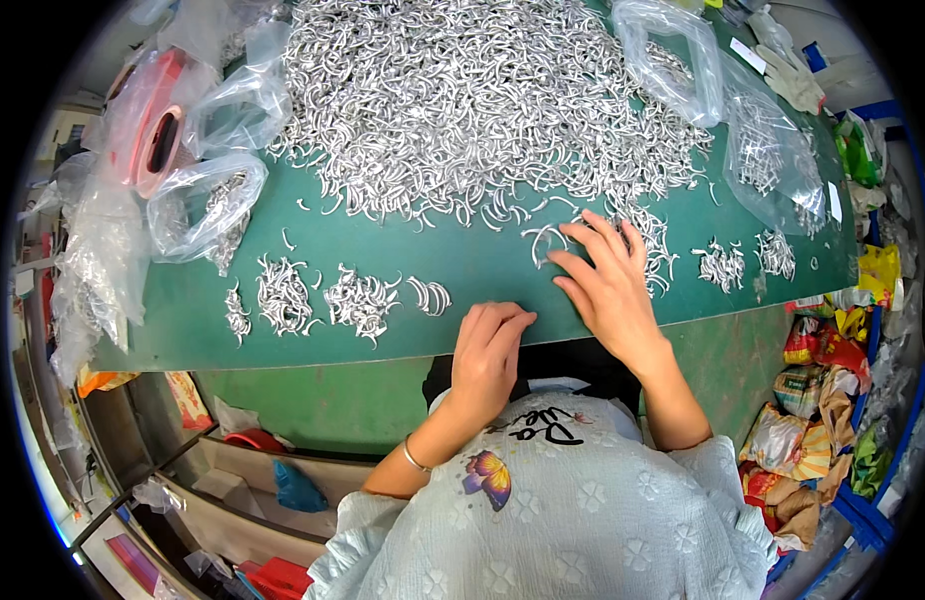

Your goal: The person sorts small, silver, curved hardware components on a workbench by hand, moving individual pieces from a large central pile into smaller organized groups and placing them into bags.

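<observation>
Resting flat near the middle of the frame, the right hand (608, 285) lies palm-down with its fingers spread on the green table (483, 265), the fingertips touching a few curved silver metal hooks (546, 240) drawn out from the edge of the big heap of hooks (473, 100) that fills the upper centre. It presses on them rather than gripping any one. The left hand (488, 350) sits just below and to the left, at the near edge of the table, its fingers curled into a loose fist; whether it encloses any hooks cannot be told. A thin bracelet (415, 457) circles that wrist. Small sorted piles of hooks (328, 297) lie in a row at centre left, well apart from both hands, and two more small piles (748, 260) sit at the right. Clear plastic bags (198, 205) holding hooks crowd the upper left, another clear bag (768, 150) lies at upper right, and a white work glove (793, 75) rests beyond it.
</observation>
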